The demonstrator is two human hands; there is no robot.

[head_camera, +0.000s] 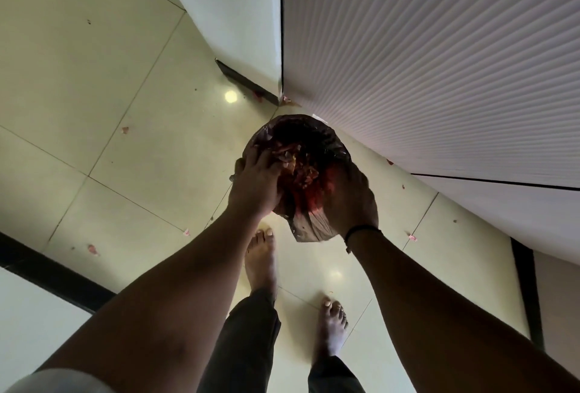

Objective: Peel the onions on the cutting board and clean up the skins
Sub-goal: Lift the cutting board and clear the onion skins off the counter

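Floor: pale tiles [94, 79], skin scraps [93, 249] scattered.
Bag: dark bag [309, 229] of onion skins [301, 170], just above the floor.
Left hand [255, 184]: fingers curled over the rim, pressing skins.
Right hand [351, 201]: cups the side; fingers hidden.
Risk: skins may spill past the slack rim.

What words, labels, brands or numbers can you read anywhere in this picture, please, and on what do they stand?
None: no text, label, brand or number shows in this view.
The bin bag that both hands hold is plain.
The floor tiles and ribbed panel bear no writing.
The wristband on the right wrist is plain black.
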